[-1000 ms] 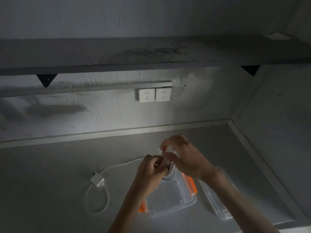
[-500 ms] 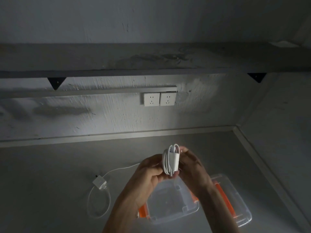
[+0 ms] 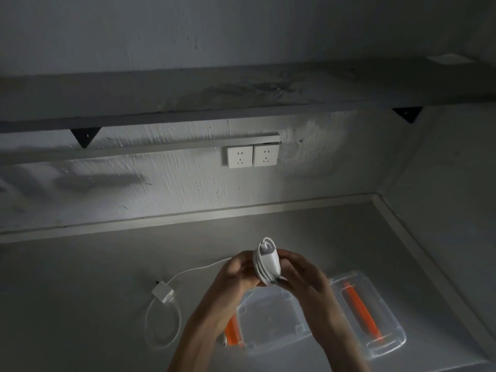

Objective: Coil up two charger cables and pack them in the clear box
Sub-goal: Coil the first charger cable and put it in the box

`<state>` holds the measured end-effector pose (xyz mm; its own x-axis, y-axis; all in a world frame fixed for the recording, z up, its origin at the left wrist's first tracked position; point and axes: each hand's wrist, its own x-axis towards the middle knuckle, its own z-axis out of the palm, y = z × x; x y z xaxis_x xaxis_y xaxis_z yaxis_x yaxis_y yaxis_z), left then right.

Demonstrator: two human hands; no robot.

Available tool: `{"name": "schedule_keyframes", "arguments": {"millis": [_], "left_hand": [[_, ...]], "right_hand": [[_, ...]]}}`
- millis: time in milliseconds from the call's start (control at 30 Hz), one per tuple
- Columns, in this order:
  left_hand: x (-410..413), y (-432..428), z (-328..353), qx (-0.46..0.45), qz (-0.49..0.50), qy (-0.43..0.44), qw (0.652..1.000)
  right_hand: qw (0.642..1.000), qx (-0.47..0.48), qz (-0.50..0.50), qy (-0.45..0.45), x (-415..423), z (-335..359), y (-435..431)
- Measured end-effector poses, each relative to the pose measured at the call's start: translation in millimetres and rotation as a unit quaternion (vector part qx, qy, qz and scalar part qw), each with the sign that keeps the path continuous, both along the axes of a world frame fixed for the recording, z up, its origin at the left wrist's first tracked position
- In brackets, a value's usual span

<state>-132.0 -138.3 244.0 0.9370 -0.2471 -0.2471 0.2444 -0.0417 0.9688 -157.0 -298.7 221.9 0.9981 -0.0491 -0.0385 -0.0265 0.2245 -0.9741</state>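
**Risks, left to right.** The second charger (image 3: 163, 292) lies on the table (image 3: 80, 304), left of the left hand and lower in view. Its lead makes one slack loop, and a free run passes behind that hand. Whether the run touches the hand cannot be told, but a lead caught on the wrist would likely drag the plug block across the table. The wound charger (image 3: 267, 267) is held in the air between both hands, and nothing visible secures its turns, so a slackened pinch would probably let the outer turns spring off. A short dark end shows at the bundle's lower edge, too blurred to identify. The clear box (image 3: 271, 320) sits open directly below the hands, with its lid (image 3: 375, 312) just beside it, to the right of the right hand. A careless drop could strike the rim rather than land inside.

**Pose.** Left hand (image 3: 236, 275) — the forearm rises from the lower edge, and the fingers curl round the bundle's left side, gripping it. Right hand (image 3: 303, 277) — the forearm crosses above the box, and the thumb and fingers close on the bundle's right side, also gripping. The bundle stands nearly upright, with the cable bend uppermost.
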Motion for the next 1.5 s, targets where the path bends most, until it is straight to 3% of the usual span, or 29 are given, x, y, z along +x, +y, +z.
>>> {"name": "schedule_keyframes", "arguments": {"millis": [100, 167, 233, 367, 467, 567, 733, 867, 1133, 1300, 1500], "left_hand": [[-3.3, -3.2, 0.7, -0.063, -0.019, 0.015, 0.998], [-6.1, 0.3, 3.3, -0.161, 0.013, 0.065, 0.985], [-9.6, 3.9, 6.1, -0.189, 0.017, 0.063, 0.980], [-14.9, 0.7, 17.5, 0.027, -0.002, -0.102, 0.994], [-18.6, 1.3, 20.4, 0.096, 0.015, -0.169, 0.981], [-23.4, 4.8, 20.9, 0.089, 0.009, -0.167, 0.982], [-28.8, 6.0, 24.8, 0.135, 0.033, -0.252, 0.958], [-31.3, 8.2, 26.2, 0.175, 0.037, -0.296, 0.938], [-43.8, 5.0, 21.8, 0.211, 0.061, -0.374, 0.901], [-48.4, 12.0, 25.7, 0.190, 0.044, -0.364, 0.911], [-50.8, 16.5, 31.3, 0.112, 0.017, -0.269, 0.956]], "right_hand": [[0.999, -0.005, -0.029, -0.022, -4.6, 7.2, 2.7], [0.995, -0.077, -0.056, -0.042, -5.8, 10.1, 1.5], [0.989, -0.123, -0.060, -0.055, -8.2, 10.9, 1.3], [0.981, -0.149, -0.064, -0.107, -17.3, 12.4, 4.3], [0.969, -0.185, -0.113, -0.121, -20.8, 12.9, 0.1], [0.960, -0.213, -0.110, -0.142, -22.8, 18.0, -2.9], [0.952, -0.253, -0.083, -0.154, -28.1, 32.7, 0.6], [0.942, -0.257, -0.118, -0.182, -31.3, 33.5, 8.7], [0.973, -0.190, -0.081, -0.103, -27.3, 40.5, 5.0], [0.965, -0.246, -0.006, -0.091, -18.7, 45.3, -6.5], [0.942, -0.313, 0.086, -0.090, -8.6, 54.5, -21.0]]}}
